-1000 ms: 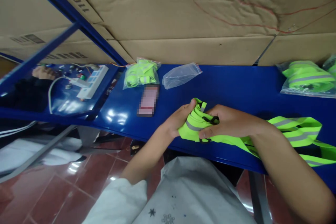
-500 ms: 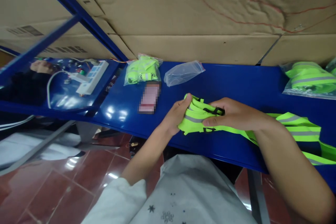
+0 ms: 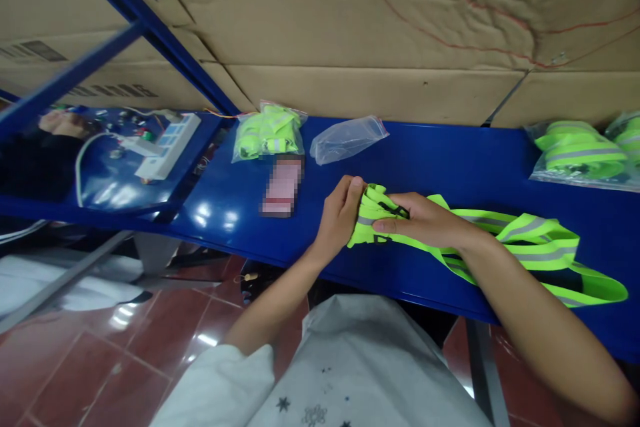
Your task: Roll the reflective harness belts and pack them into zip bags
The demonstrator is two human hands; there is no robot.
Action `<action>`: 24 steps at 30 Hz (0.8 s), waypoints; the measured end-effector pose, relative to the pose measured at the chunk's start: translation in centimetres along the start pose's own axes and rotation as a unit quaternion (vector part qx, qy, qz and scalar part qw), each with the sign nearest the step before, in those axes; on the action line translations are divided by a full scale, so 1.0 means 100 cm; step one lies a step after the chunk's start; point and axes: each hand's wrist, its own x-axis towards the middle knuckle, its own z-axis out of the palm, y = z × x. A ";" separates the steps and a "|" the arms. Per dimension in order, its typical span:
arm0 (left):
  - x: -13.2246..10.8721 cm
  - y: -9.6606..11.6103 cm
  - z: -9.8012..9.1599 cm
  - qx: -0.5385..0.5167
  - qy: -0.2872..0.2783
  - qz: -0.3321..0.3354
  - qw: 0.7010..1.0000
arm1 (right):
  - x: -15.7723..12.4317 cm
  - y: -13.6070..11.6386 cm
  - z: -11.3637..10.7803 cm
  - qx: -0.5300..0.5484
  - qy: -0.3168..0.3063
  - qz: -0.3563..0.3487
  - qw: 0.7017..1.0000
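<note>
A neon-yellow reflective strap [image 3: 545, 253] with a grey stripe trails in loose loops over the blue table on the right. Its near end is gathered into a folded bundle between my two hands. My left hand [image 3: 340, 210] is closed on the bundle's left side, thumb on top. From the right, my right hand [image 3: 425, 219] grips the same bundle, thumb in front and fingers behind. Black plastic buckles [image 3: 395, 209] stick out beside my right fingers. The fingers of my left hand are partly hidden behind the strap.
Behind lie an empty clear zip bag [image 3: 347, 140] and a bagged yellow strap [image 3: 270, 133]. A blurred-out pink phone-like rectangle [image 3: 283, 187] is left of my hands. More bagged straps [image 3: 580, 150] stand at right. Far left, another person's hand [image 3: 65, 125] is near a power strip [image 3: 170, 147].
Both hands have drawn closer together around the bundle. The loose strap has been pulled to the left across the table, and its far loop now shows whole.
</note>
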 end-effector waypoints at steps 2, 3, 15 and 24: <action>-0.003 0.006 -0.007 -0.017 -0.063 -0.023 0.998 | 0.002 0.001 0.005 -0.011 0.022 0.000 1.000; -0.005 0.008 -0.009 -0.023 -0.093 -0.028 0.995 | 0.004 0.002 0.007 -0.017 0.040 0.003 0.999; -0.013 0.006 -0.001 -0.190 -0.083 -0.110 0.972 | -0.004 0.001 -0.001 -0.007 -0.059 0.093 0.994; -0.020 0.039 -0.029 -0.263 -0.130 -0.139 0.946 | -0.004 -0.001 0.000 0.065 -0.133 0.016 0.989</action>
